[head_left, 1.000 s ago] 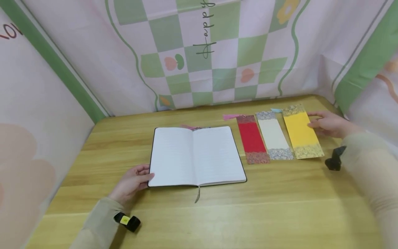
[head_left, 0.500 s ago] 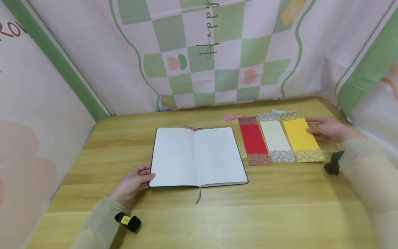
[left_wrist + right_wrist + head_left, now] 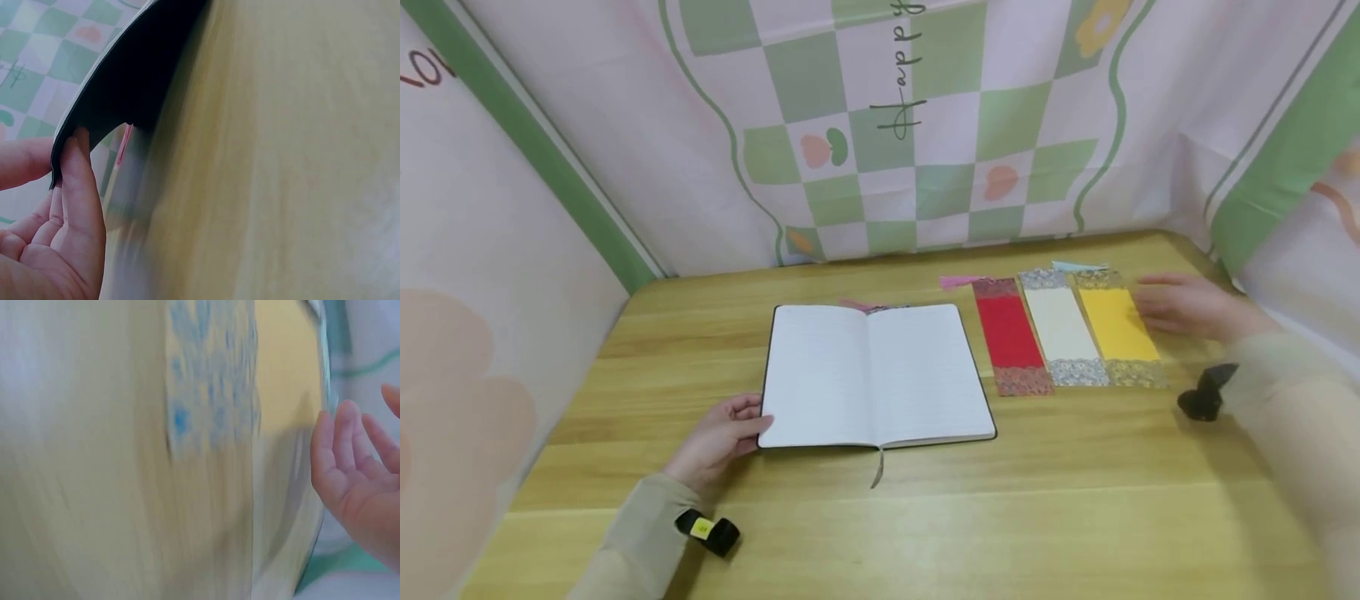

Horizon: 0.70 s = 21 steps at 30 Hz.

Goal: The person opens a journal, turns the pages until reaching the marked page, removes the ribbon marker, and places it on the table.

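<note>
An open notebook (image 3: 820, 375) with blank, faintly lined pages lies on the wooden table. My left hand (image 3: 718, 437) pinches its lower left edge, thumb on the page; the left wrist view shows the dark cover (image 3: 119, 75) bent up off the table between thumb and fingers (image 3: 81, 194). To the notebook's right, red (image 3: 1009, 329), cream (image 3: 1060, 325) and yellow bookmarks (image 3: 1122, 325) with patterned ends lie side by side. Beside the yellow one, my right hand (image 3: 1191, 308) holds nothing. In the right wrist view its fingers (image 3: 344, 434) are apart, next to the blurred yellow bookmark (image 3: 287, 362).
A pink tassel (image 3: 962, 282) and a light blue tassel (image 3: 1078, 267) lie at the bookmarks' top ends. Something patterned with a pink tassel (image 3: 853, 305) pokes out behind the notebook. A grey ribbon (image 3: 877, 469) hangs from its spine. Patterned cloth (image 3: 947, 196) stands behind the table.
The yellow bookmark, gripped at its right edge and raised earlier, has come down flat beside the cream one. My right hand has let go of it. The left hand stays on the notebook.
</note>
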Tool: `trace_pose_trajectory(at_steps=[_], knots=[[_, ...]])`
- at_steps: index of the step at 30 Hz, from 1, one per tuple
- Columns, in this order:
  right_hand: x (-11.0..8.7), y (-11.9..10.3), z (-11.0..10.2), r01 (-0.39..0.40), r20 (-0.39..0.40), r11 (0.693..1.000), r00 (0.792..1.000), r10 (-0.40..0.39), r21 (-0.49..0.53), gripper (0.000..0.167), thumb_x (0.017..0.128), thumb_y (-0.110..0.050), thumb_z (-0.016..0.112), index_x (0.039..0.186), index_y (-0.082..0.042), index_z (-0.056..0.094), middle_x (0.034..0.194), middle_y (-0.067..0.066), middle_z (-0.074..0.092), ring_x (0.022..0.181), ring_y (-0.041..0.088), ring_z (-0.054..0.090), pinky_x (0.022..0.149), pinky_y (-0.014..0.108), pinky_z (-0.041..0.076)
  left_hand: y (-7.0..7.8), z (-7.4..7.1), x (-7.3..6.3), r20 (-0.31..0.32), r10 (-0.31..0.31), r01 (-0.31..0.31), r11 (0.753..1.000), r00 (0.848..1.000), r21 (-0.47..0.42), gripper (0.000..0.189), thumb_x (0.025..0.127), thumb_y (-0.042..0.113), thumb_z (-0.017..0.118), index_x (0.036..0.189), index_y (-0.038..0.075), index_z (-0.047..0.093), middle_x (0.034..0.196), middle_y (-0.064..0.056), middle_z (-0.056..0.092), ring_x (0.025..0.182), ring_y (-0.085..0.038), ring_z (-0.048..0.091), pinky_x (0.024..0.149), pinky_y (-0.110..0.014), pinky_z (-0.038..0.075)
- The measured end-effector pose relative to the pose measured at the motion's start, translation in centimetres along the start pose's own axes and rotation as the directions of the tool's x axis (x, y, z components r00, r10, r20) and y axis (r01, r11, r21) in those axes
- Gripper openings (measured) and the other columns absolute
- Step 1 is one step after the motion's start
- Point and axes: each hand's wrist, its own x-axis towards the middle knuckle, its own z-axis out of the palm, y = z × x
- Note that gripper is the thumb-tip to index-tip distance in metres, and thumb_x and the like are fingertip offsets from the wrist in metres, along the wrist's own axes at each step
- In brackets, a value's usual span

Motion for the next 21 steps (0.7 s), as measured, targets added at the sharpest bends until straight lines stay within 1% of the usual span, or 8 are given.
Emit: trace_pose_trajectory(at_steps=[1,4,8,11,13,15,17,21], knots=[[0.1,-0.1,0.7,0.021,-0.005,0.999,1.000,-0.021,-0.031,0.029,0.099,-0.007,0.044,0.099,-0.034,0.057,0.090,-0.013,0.067,0.085,0.004,0.064,0.075,0.020,0.053,0.0,0.0,0.0,0.000,-0.001,0.001,1.000,1.000,-0.001,0.043,0.093,0.005,0.056,0.130,-0.007,0.038,0.097,0.002,0.056,0.081,-0.006,0.058,0.072,-0.021,0.051],[0.4,-0.6,3.2,0.052,-0.023,0.992,0.998,-0.055,-0.117,0.034,0.098,-0.007,0.048,0.093,-0.039,0.059,0.092,-0.016,0.065,0.086,0.001,0.062,0.076,0.019,0.053,0.0,-0.1,0.0,0.006,0.001,-0.001,1.000,1.000,-0.004,0.043,0.093,0.005,0.056,0.130,-0.007,0.037,0.097,0.002,0.056,0.081,-0.006,0.058,0.072,-0.021,0.051],[1.1,-1.2,6.8,0.042,-0.011,0.973,0.999,-0.046,-0.229,0.022,0.098,-0.014,0.051,0.117,-0.024,0.054,0.096,-0.017,0.061,0.091,-0.001,0.059,0.082,0.019,0.052,0.0,-0.1,0.0,0.007,0.000,0.000,1.000,1.000,-0.013,0.044,0.093,0.005,0.056,0.130,-0.007,0.036,0.098,0.002,0.055,0.082,-0.006,0.058,0.072,-0.022,0.052],[1.6,-1.7,9.7,0.048,0.021,0.945,0.999,-0.043,-0.323,0.045,0.098,-0.019,0.052,0.138,-0.005,0.036,0.107,-0.008,0.059,0.095,-0.001,0.057,0.087,0.021,0.050,-0.1,0.0,-0.1,0.006,0.000,0.000,1.000,1.000,-0.017,0.044,0.093,0.005,0.056,0.130,-0.007,0.036,0.098,0.002,0.054,0.081,-0.006,0.058,0.072,-0.022,0.052],[1.9,-1.8,11.6,0.061,0.042,0.927,0.998,-0.049,-0.371,0.047,0.097,-0.019,0.053,0.138,-0.002,0.037,0.115,0.005,0.058,0.098,0.005,0.058,0.089,0.026,0.051,-0.1,0.0,-0.1,0.009,0.001,-0.001,1.000,1.000,-0.019,0.043,0.094,0.005,0.055,0.130,-0.008,0.036,0.097,0.002,0.055,0.081,-0.006,0.058,0.071,-0.021,0.052],[2.3,-2.0,13.4,0.076,0.061,0.889,0.997,-0.054,-0.452,0.055,0.096,-0.020,0.054,0.139,0.007,0.033,0.121,0.016,0.054,0.102,0.012,0.059,0.091,0.031,0.051,-0.1,0.0,0.0,0.015,0.004,-0.003,1.000,1.000,-0.020,0.043,0.094,0.005,0.055,0.131,-0.008,0.036,0.097,0.002,0.055,0.081,-0.006,0.058,0.071,-0.021,0.052],[2.7,-2.1,15.0,0.100,0.076,0.838,0.995,-0.070,-0.537,0.052,0.094,-0.019,0.057,0.136,0.006,0.038,0.123,0.023,0.053,0.106,0.022,0.058,0.092,0.038,0.050,-0.1,-0.1,0.1,0.017,0.004,-0.004,1.000,1.000,-0.021,0.043,0.094,0.005,0.055,0.131,-0.008,0.036,0.097,0.002,0.056,0.081,-0.006,0.058,0.072,-0.022,0.052],[3.7,-2.5,18.2,0.151,0.092,0.674,0.988,-0.123,-0.723,0.057,0.089,-0.025,0.065,0.133,0.004,0.044,0.125,0.024,0.054,0.115,0.036,0.052,0.096,0.048,0.045,-0.2,-0.2,0.2,0.018,0.004,-0.004,1.000,1.000,-0.024,0.044,0.094,0.006,0.056,0.131,-0.008,0.036,0.096,0.002,0.055,0.081,-0.006,0.058,0.071,-0.022,0.052]])
